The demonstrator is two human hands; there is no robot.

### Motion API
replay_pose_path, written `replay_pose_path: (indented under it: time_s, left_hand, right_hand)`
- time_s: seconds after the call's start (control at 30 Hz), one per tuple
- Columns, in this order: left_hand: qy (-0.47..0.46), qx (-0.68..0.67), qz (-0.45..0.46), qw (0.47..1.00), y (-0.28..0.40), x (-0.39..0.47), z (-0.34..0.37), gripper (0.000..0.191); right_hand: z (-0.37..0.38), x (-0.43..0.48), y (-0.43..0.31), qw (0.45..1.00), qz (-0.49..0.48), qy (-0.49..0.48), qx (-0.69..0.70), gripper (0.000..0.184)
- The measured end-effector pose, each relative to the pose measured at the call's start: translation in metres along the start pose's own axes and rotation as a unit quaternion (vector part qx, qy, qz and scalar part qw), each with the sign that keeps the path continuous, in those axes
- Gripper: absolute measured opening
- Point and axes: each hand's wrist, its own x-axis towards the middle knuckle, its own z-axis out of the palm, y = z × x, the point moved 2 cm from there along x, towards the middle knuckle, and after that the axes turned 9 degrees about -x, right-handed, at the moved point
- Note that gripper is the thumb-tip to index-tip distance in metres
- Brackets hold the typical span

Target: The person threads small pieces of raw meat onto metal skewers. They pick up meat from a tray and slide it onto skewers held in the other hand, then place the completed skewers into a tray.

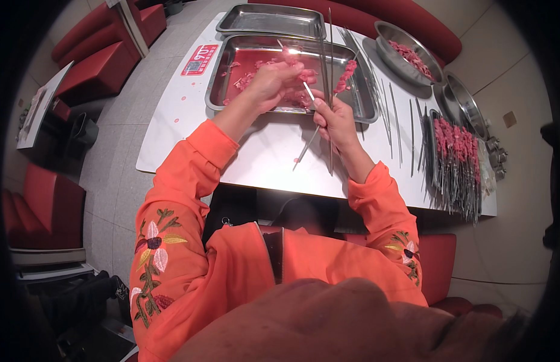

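Note:
Over the near rim of a steel tray [280,111] of raw meat, my left hand [277,83] closes its fingers around raw meat pieces [291,54] at the upper part of a metal skewer [308,90]. My right hand [335,115] grips that skewer lower down, along with several bare metal skewers [330,154] that stick out above and below the fist. A skewer threaded with meat [345,77] slants across the tray's right side. Loose meat pieces [246,81] lie in the tray, left of my left hand.
Behind stands another steel tray [271,20]. On the right are a steel bowl of meat [409,59], a second steel bowl [465,104], bare skewers [395,122] and a tray piled with meat skewers [456,145]. A printed red card [199,60] lies on the left.

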Motion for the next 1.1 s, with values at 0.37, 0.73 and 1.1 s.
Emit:
replay_pose_path:
  time_s: [0.37,0.73,1.1]
  left_hand:
    - [0.009,0.015,-0.010,1.000,0.007,0.010,-0.013,0.032]
    - [0.018,-0.004,-0.006,1.000,0.013,0.014,-0.020,0.031]
    - [0.006,0.079,0.001,0.997,0.019,0.012,-0.025,0.031]
  right_hand:
    - [0.000,0.000,-0.001,1.000,0.014,-0.011,-0.001,0.031]
    - [0.002,0.002,0.000,1.000,0.022,0.002,-0.018,0.030]
    - [0.010,-0.010,-0.017,0.976,0.024,-0.202,-0.078,0.027]
